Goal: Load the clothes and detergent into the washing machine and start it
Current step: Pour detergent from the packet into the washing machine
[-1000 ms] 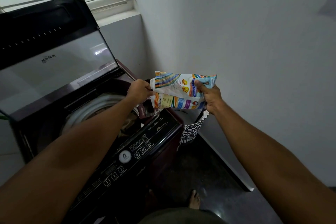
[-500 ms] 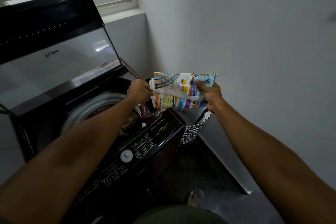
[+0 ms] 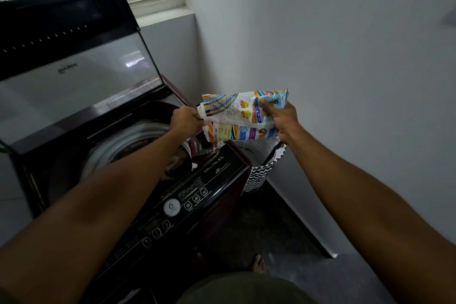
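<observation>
The colourful printed plastic detergent packet hangs in the air between my two hands, over the right corner of the dark maroon top-loading washing machine. My left hand pinches its left edge, fingers closed on the plastic. My right hand grips its right end, thumb across the front. The machine's glass lid stands raised; clothes lie in the drum. A black-and-white zigzag-patterned laundry basket stands beside the machine, by the wall.
</observation>
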